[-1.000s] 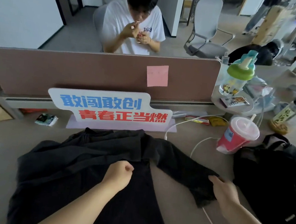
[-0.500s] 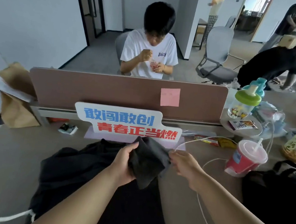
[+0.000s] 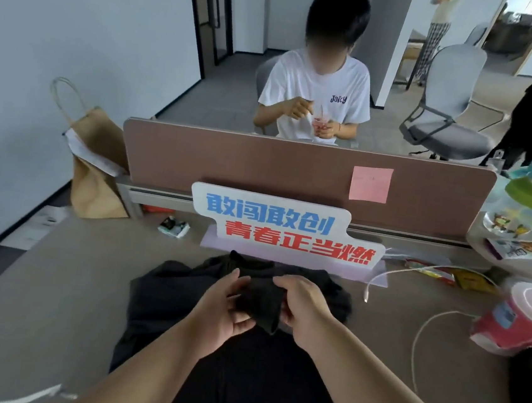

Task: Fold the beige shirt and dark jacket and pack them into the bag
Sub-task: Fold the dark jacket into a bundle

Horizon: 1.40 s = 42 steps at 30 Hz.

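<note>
Over beige office desk point(image 3: 49, 310), folding soft dark cloth jacket point(image 3: 162, 305) lying spread out.
Pinching sleeve end point(image 3: 260, 302) with left hand point(image 3: 224, 308) and right hand point(image 3: 304, 310); likely feeling light, floppy, so holding by edges.

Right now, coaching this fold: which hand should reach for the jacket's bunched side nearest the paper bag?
Left, probably. The left hand sits beside that part of the dark jacket; the right hand grips the sleeve and could pin it there.

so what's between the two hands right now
In the head view, a bunched fold of the dark jacket lies between the left hand and the right hand; both grip it.
</note>
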Each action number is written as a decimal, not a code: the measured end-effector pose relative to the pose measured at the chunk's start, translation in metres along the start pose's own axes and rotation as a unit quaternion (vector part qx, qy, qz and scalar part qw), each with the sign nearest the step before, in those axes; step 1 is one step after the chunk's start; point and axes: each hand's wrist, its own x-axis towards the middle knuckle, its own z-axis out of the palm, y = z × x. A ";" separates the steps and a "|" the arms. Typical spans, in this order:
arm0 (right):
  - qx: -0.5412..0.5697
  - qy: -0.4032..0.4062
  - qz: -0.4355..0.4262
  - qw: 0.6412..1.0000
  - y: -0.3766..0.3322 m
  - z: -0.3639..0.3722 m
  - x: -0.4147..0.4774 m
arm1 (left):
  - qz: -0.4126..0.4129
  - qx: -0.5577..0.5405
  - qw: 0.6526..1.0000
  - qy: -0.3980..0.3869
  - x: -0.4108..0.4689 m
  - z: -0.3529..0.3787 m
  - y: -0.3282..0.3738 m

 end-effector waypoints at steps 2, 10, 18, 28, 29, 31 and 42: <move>-0.051 -0.122 -0.046 0.990 -0.001 0.033 0.001 | 0.002 -0.032 0.999 0.017 0.005 -0.018 0.009; -0.150 -0.020 -0.040 0.988 0.053 0.026 0.047 | -0.051 0.004 0.992 0.115 0.047 -0.115 0.023; -0.548 0.176 -0.094 0.812 0.095 -0.055 0.074 | 0.057 0.112 0.960 0.249 0.080 -0.140 0.029; -0.454 0.252 -0.025 0.854 0.118 -0.061 0.056 | 0.127 0.382 0.852 0.334 0.081 -0.178 0.002; -0.448 0.262 0.000 0.855 0.123 -0.065 0.051 | 0.148 0.420 0.829 0.339 0.076 -0.176 0.000; -0.446 0.246 0.039 0.860 0.132 -0.076 0.040 | 0.168 0.462 0.800 0.345 0.067 -0.175 -0.005; -0.517 0.138 0.029 0.844 0.169 -0.135 0.004 | -0.012 0.603 0.722 0.338 -0.024 -0.210 -0.069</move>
